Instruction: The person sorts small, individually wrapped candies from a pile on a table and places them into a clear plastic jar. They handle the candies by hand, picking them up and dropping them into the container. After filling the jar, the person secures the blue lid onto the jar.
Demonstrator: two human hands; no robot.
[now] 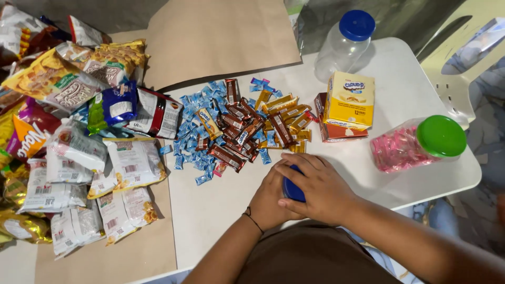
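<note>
Right hand [315, 188] curled over a blue lid [292, 189], fingers closed around it. Left hand [269, 202] cupped against the lid's near side, touching. Both forearms angled inward above the counter [221, 210]. Heaped candy [236, 126] just beyond the knuckles.

Two lidded jars — one blue-lidded jar [344, 44], one green-lidded jar [418, 143], two hands.

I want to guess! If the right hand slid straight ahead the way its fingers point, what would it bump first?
Probably the candy pile. The right hand rests on a blue lid, fingers pointing up-left toward the brown chocolate bars at the pile's near edge.
</note>
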